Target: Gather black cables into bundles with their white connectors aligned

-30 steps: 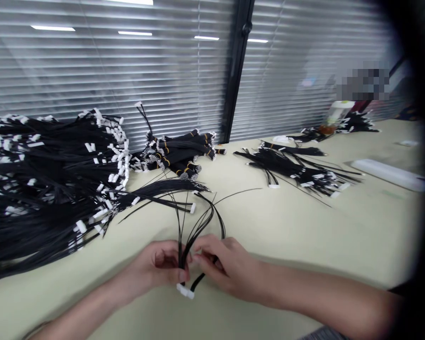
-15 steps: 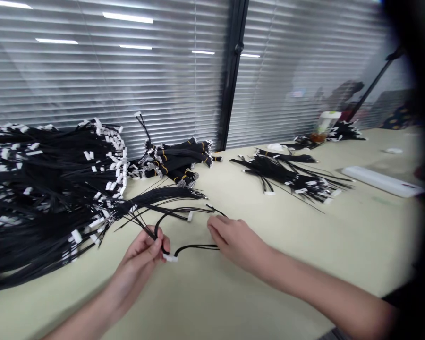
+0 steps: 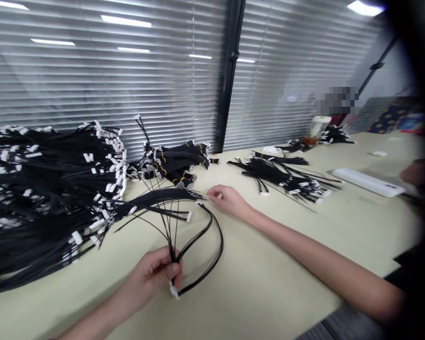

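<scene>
R hand [image 3: 228, 200] shifts from wire harness [image 3: 222, 244] to tips of loose wire bundle [image 3: 163, 195], fingers curled, grip unclear, so L hand [image 3: 159, 270] alone now pinches wire harness by white conn. [image 3: 174, 289]

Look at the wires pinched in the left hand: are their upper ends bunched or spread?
Spread: above the left hand, the thin black wires fan apart, coming together at its grip.
</scene>
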The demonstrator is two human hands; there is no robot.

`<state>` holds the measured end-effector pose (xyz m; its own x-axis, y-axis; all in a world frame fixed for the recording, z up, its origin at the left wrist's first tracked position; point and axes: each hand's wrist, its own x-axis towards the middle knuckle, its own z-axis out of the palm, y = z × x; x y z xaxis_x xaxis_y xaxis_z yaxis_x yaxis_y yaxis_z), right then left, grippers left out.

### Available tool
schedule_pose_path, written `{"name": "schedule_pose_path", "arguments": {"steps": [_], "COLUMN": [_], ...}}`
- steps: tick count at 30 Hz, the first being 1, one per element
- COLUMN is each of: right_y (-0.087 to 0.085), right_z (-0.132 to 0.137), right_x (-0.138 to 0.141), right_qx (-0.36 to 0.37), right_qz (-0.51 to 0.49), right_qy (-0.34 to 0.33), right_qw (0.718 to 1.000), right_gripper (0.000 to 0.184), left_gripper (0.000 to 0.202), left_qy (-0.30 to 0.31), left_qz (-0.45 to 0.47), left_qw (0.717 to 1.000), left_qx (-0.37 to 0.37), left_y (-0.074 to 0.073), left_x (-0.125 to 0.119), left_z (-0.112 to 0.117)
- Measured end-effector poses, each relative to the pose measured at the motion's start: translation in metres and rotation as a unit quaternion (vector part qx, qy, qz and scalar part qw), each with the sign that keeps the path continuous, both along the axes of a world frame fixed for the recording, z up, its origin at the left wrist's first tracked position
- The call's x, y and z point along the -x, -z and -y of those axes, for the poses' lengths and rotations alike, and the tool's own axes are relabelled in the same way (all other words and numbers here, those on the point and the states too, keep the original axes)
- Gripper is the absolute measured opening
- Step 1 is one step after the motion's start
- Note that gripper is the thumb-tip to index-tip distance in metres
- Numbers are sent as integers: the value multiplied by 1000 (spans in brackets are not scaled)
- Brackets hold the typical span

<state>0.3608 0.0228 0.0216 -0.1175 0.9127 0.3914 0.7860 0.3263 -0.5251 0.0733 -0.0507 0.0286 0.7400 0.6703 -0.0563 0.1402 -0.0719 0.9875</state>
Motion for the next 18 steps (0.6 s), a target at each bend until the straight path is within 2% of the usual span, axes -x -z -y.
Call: {"name": "schedule_pose_path", "arguments": {"steps": [4, 11, 14, 18], "right_y": [0, -10, -23, -55], "right_z": [-16, -19, -18, -12], "right_x": [9, 19, 10, -9], "right_qx": [-7, -14, -23, -28], "right_qz": [67, 108, 94, 26], "right_qy": [-31, -46, -25, 16], "right_qw": [997, 993, 995, 999], "right_gripper": [13, 21, 23, 12], "left_gripper": [25, 25, 24, 24], "left_qy": [13, 7, -12, -38], "left_qz": [-1, -6, -22, -15], "left_qw": [1000, 1000, 999, 997], "left_qx": [0, 2, -23, -61], "left_y": [-3, -4, -3, -1], "left_x": [-2, -1, -2, -4], "left_z": [1, 2, 1, 0]}}
